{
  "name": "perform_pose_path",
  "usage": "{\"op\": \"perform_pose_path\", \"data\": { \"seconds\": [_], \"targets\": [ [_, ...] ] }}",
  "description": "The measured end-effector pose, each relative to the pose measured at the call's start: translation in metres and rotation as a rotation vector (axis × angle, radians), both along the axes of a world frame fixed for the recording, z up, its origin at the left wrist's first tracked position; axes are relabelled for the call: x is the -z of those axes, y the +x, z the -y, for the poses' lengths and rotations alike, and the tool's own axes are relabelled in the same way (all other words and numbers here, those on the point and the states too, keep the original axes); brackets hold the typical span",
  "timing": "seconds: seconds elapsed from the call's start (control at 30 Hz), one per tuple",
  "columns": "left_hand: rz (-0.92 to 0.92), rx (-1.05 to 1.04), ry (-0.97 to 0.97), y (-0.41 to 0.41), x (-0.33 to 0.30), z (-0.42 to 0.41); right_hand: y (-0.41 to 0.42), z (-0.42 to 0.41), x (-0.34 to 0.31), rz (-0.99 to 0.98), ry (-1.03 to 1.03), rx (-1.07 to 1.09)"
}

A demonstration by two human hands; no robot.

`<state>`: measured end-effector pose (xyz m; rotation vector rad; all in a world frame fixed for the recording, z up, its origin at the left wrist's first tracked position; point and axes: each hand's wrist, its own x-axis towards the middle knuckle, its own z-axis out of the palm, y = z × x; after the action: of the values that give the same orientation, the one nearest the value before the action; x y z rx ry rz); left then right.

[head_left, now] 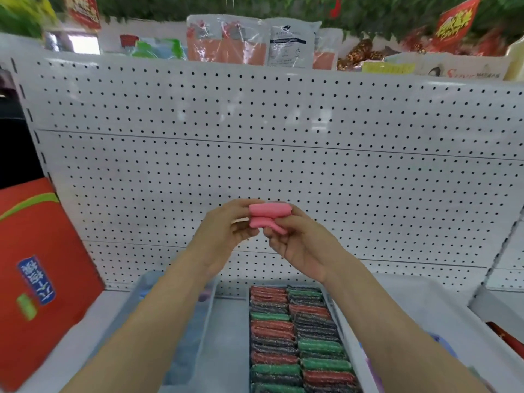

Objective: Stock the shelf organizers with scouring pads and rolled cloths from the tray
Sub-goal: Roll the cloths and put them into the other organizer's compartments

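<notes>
Left grip: the left hand [224,231] pinches the left end of the pink cloth [269,215], thumb above and fingers curled below.
Right grip: the right hand [297,245] holds the cloth's right end, fingers curled round its lower fold.
Cloth: pink, partly rolled, lying level between both hands; a top roll with a looser fold below it. It is held up in the air in front of the pegboard [283,131], above the organizers.
Pads: scouring pads [295,336] in red, green and dark grey stand on edge in two packed rows inside the middle organizer [338,316], below the right forearm.
Left organizer: a clear organizer [207,316] just beside the pad one, mostly hidden by the left forearm; bluish contents show through, too blurred to name.
Shelf: the white shelf [113,302] carries the organizers, against the pegboard.
Box: a red box [37,273] with a blue label leans at the shelf's left end.
Top: packaged goods [249,41] line the ledge above the pegboard, with green foliage and red signs behind.
</notes>
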<state>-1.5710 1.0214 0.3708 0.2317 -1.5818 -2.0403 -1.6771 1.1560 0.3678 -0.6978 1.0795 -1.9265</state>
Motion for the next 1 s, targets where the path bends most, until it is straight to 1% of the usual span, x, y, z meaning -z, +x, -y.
{"op": "perform_pose_path", "data": {
  "seconds": [0.07,0.1,0.2,0.27,0.3,0.37,0.43,0.5,0.57,0.6,0.67,0.7,0.77,0.87,0.93,1.0],
  "targets": [
    [0.015,0.000,-0.023,0.013,0.002,0.031,0.011,0.027,0.001,-0.029,-0.001,-0.040],
    [0.033,-0.017,-0.096,0.020,0.004,0.045,0.018,0.042,0.004,-0.043,0.015,-0.037],
    [0.124,-0.082,-0.396,0.045,0.016,0.090,0.034,0.093,0.021,-0.114,0.122,0.020],
    [0.202,-0.087,-0.546,0.063,0.030,0.123,0.042,0.127,0.040,-0.217,0.260,0.023],
    [0.242,-0.066,-0.588,0.072,0.038,0.139,0.046,0.142,0.049,-0.302,0.351,0.023],
    [0.318,-0.009,-0.601,0.089,0.065,0.172,0.055,0.172,0.073,-0.495,0.538,-0.005],
    [0.449,-0.035,-0.542,0.103,0.101,0.202,0.065,0.200,0.099,-0.643,0.685,-0.054],
    [0.639,-0.171,-0.478,0.116,0.140,0.225,0.076,0.226,0.127,-0.701,0.731,-0.004],
    [0.804,-0.268,-0.369,0.128,0.174,0.239,0.084,0.248,0.158,-0.616,0.706,0.105],
    [0.839,-0.254,-0.266,0.133,0.188,0.243,0.088,0.257,0.172,-0.567,0.699,0.142],
    [0.843,-0.151,-0.060,0.139,0.209,0.250,0.097,0.275,0.197,-0.552,0.702,0.179],
    [0.826,-0.124,0.006,0.140,0.214,0.251,0.100,0.280,0.207,-0.566,0.699,0.194],
    [0.783,-0.107,0.126,0.139,0.218,0.253,0.105,0.286,0.220,-0.663,0.708,0.202],
    [0.757,-0.090,0.211,0.139,0.222,0.259,0.107,0.293,0.232,-0.906,0.846,0.194],
    [0.739,-0.073,0.249,0.141,0.224,0.260,0.105,0.294,0.237,-1.050,0.897,0.147],
    [0.731,-0.065,0.263,0.142,0.225,0.261,0.105,0.298,0.240,-1.298,0.961,0.101]
  ]
}}
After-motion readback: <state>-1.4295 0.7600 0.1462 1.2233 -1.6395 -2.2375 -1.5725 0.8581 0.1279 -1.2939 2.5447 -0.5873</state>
